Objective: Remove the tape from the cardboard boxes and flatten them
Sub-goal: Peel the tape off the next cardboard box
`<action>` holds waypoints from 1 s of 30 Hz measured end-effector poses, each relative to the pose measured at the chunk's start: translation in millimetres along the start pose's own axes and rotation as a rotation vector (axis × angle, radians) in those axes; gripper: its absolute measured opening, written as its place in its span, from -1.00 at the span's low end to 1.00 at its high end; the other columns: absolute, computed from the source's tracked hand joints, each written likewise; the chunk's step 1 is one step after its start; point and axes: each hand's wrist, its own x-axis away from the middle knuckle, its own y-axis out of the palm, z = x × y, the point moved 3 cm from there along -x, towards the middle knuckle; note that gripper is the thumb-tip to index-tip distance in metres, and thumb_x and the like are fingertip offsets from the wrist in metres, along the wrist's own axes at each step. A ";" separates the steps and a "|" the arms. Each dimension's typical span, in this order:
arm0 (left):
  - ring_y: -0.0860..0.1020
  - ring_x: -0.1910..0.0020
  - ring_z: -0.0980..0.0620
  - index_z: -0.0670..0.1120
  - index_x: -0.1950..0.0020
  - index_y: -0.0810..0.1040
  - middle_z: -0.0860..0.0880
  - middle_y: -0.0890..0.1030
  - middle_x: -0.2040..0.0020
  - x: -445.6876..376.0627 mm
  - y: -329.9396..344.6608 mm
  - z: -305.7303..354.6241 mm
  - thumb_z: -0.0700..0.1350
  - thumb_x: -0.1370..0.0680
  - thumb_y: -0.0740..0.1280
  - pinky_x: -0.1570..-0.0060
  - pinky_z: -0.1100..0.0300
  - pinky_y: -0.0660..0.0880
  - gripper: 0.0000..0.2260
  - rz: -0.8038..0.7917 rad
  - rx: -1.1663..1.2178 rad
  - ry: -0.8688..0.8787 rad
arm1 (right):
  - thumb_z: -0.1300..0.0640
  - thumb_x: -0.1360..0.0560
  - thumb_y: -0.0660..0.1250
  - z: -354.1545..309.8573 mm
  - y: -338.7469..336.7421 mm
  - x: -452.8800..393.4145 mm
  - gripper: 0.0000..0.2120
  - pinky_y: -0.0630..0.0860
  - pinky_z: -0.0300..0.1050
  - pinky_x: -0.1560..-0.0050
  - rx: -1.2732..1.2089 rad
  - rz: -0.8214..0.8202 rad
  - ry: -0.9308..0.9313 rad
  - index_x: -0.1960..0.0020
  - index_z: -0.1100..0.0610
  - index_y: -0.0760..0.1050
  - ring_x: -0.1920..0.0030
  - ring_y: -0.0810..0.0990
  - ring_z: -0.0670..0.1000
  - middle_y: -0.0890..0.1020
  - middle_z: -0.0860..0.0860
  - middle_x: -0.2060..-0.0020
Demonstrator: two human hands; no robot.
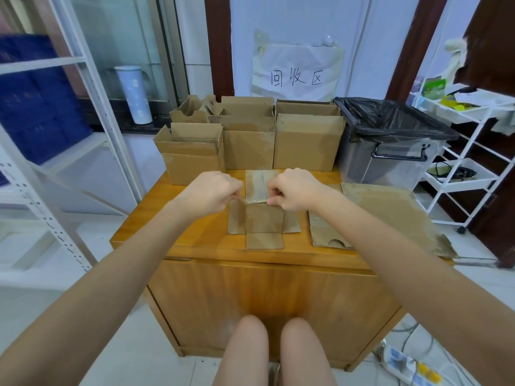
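A small cardboard box [264, 218] lies opened out flat in the middle of the wooden table [195, 235], its flaps spread to all sides. A strip of clear tape [255, 201] stretches across it. My left hand [211, 193] pinches the strip's left end and my right hand [295, 190] pinches its right end, both just above the cardboard. Flattened cardboard [390, 215] is piled on the table to the right. Several open boxes stand at the back, among them a low one [192, 160] and a taller one [306, 140].
A clear bin lined with a black bag [390, 135] stands at the table's back right. A white wire trolley [468, 168] is further right, a white metal shelf [69, 129] at the left. A power strip [404, 366] lies on the floor by my knees.
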 end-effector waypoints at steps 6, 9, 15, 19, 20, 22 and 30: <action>0.51 0.43 -0.08 -0.12 0.30 0.50 -0.02 0.53 0.41 -12.5 -16.0 7.3 -0.39 -0.35 0.46 0.40 0.15 0.40 -0.78 0.086 -0.090 0.083 | -0.03 -0.57 0.27 -0.3 -2.1 0.3 -0.84 0.35 -0.14 0.14 0.019 -0.005 -0.020 0.13 0.02 0.43 0.12 0.50 0.02 0.54 -0.06 0.18; 0.53 0.40 -0.10 -0.14 0.29 0.53 -0.04 0.56 0.39 -22.8 -19.8 8.1 -0.40 -0.35 0.44 0.39 0.17 0.37 -0.81 0.083 -0.098 0.086 | 0.00 -0.59 0.25 -4.8 -3.2 -1.6 -0.85 0.35 -0.13 0.13 0.061 -0.012 -0.040 0.13 0.03 0.42 0.15 0.46 0.02 0.51 -0.05 0.19; 0.57 0.17 -0.12 -0.16 0.12 0.59 -0.06 0.62 0.18 -40.6 -22.9 16.1 -0.32 -0.50 0.32 0.25 0.04 0.49 -0.90 0.058 -0.029 0.008 | -0.05 -0.52 0.27 1.7 -0.2 -0.2 -0.80 0.38 -0.18 0.18 -0.007 0.035 -0.039 0.12 0.08 0.53 0.12 0.58 0.05 0.61 -0.05 0.18; 0.57 0.00 -0.08 -0.13 -0.01 0.60 -0.04 0.61 -0.03 -49.4 -18.0 16.4 -0.20 -0.57 0.28 0.09 0.00 0.49 -0.88 0.026 0.008 -0.092 | -0.22 -0.47 0.32 6.2 1.1 1.5 -0.66 0.42 -0.16 0.15 -0.040 0.029 -0.039 0.07 0.07 0.55 0.13 0.55 -0.01 0.61 -0.08 0.15; 0.57 -0.02 -0.09 -0.13 -0.02 0.60 -0.05 0.61 -0.07 -50.0 -16.0 14.7 -0.19 -0.57 0.28 0.05 -0.03 0.50 -0.88 0.033 0.026 -0.106 | -0.22 -0.48 0.32 7.3 2.1 1.1 -0.66 0.43 -0.16 0.15 -0.048 0.031 -0.041 0.07 0.07 0.56 0.12 0.56 -0.01 0.62 -0.07 0.14; 0.57 -0.06 -0.09 -0.14 -0.04 0.60 -0.04 0.62 -0.10 -51.3 -13.8 12.1 -0.17 -0.56 0.29 0.00 -0.05 0.50 -0.87 0.054 0.079 -0.155 | -0.21 -0.49 0.31 9.1 2.9 0.1 -0.68 0.42 -0.16 0.16 -0.072 0.041 -0.030 0.13 0.05 0.53 0.13 0.56 0.00 0.63 -0.06 0.16; 0.58 0.04 -0.08 -0.17 0.05 0.56 -0.06 0.64 0.07 -63.7 -13.4 16.0 -0.18 -0.51 0.32 0.04 0.02 0.52 -0.92 0.105 0.315 -0.349 | -0.11 -0.53 0.29 17.0 7.7 1.6 -0.69 0.54 -0.04 0.05 -0.226 0.097 0.045 0.31 0.03 0.47 0.13 0.60 0.01 0.63 -0.04 0.26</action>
